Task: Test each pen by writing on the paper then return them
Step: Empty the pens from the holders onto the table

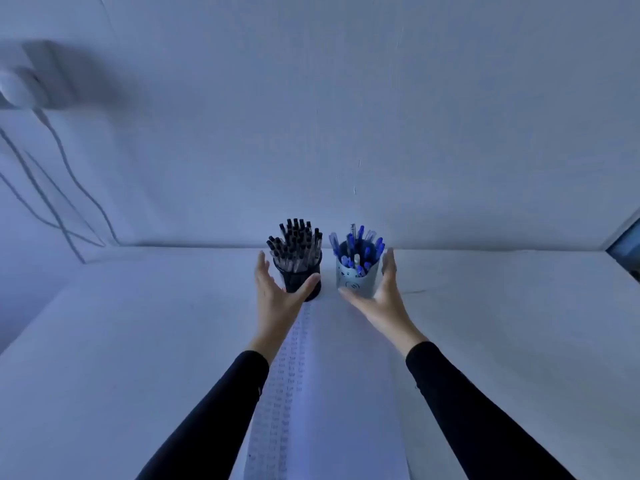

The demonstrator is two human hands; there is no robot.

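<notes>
Paper lower centre, rows of marks | left hand and right hand spread, holding nothing, flanking the holders mid-frame | black pens crammed in mesh holder, blue pens in white cup | risk: clumsy grab tips either, scattering contents

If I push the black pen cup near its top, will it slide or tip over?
Probably tip: the black pen cup is narrow and upright, and its pens stand well above the rim, so it looks top-heavy. Pushed low, it would likely slide on the smooth table. So many pens probably make it heavy.
</notes>
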